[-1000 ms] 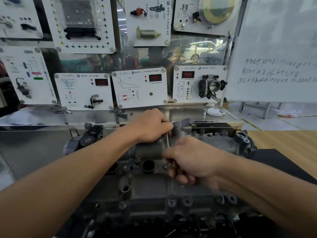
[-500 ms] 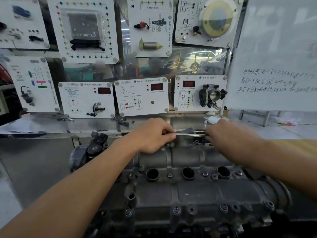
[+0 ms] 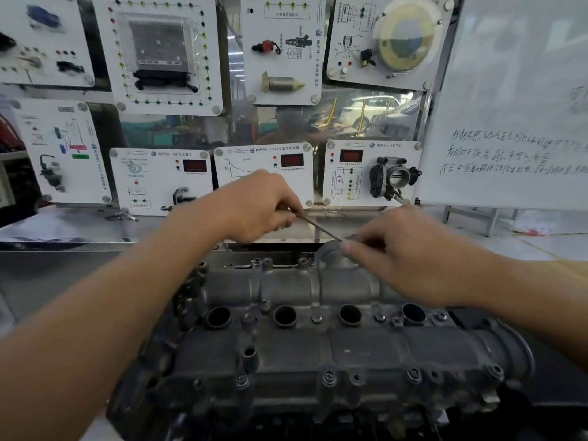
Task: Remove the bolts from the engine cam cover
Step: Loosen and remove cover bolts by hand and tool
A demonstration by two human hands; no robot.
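The grey engine cam cover (image 3: pixel 318 348) fills the lower middle of the head view, with several dark round holes in a row and bolts (image 3: pixel 328 375) along its near edge. Above its far side my left hand (image 3: pixel 257 206) grips one end of a thin metal rod tool (image 3: pixel 318 226). My right hand (image 3: pixel 404 253) pinches the tool's other end over the cover's far edge, beside a grey raised part. A bolt head (image 3: pixel 316 318) sits between the middle holes.
A steel shelf (image 3: pixel 79 227) runs behind the engine. White training panels (image 3: pixel 264 176) with sensors hang on the wall behind it. A whiteboard (image 3: pixel 515 122) stands at the right, with a wooden table (image 3: pixel 569 268) below it.
My right hand rose from the cover's middle to its far edge. My left hand lifted off the cover. Both now hold the thin tool between them, and the view has tilted upward.
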